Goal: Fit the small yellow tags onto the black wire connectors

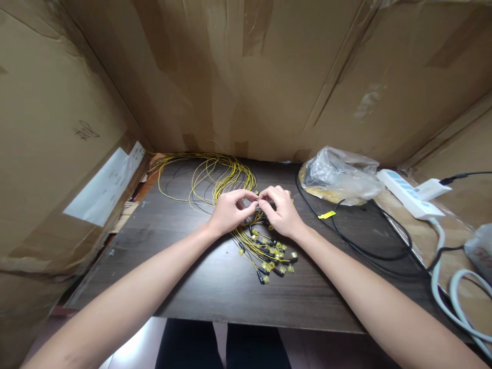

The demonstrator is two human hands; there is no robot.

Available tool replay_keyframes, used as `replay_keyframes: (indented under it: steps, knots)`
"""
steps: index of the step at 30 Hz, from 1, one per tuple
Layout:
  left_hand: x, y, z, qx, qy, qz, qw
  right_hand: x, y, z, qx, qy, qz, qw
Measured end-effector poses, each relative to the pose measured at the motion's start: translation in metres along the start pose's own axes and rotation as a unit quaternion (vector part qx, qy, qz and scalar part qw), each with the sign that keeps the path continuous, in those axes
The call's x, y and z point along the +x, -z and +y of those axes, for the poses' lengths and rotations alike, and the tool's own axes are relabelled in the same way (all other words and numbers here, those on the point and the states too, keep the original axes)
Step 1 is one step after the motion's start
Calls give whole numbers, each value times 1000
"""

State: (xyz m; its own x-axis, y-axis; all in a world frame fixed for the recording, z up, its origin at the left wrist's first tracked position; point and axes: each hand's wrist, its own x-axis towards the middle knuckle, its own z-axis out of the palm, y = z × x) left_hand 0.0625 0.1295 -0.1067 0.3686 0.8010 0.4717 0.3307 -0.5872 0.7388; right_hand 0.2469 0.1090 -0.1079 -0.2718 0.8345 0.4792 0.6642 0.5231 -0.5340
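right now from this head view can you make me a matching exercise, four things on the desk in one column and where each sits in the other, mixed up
Things:
1. bundle of yellow cables
2. clear plastic bag
3. white power strip
4. yellow-capped connectors

Places:
A. far right, on the cardboard beside the desk
B. just in front of the right hand, near the desk's middle
C. coiled at the back left of the desk, behind the left hand
D. back right of the desk, by the black cord

Pairs: 1-C, 2-D, 3-A, 4-B
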Motion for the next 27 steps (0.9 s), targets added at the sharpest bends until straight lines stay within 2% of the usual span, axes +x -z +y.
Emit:
replay_keyframes:
  steps: [11, 19, 27]
  knots:
    - [0, 0, -1, -12, -5, 5, 1000, 2, -2, 0, -4, -6, -33, 999]
    - [0, 0, -1, -19, 11, 12, 1000, 1, 0, -2, 3, -15, -14, 1000]
    - [1, 0, -1, -21, 3, 8, 1000, 2, -4, 0, -12, -9, -34, 999]
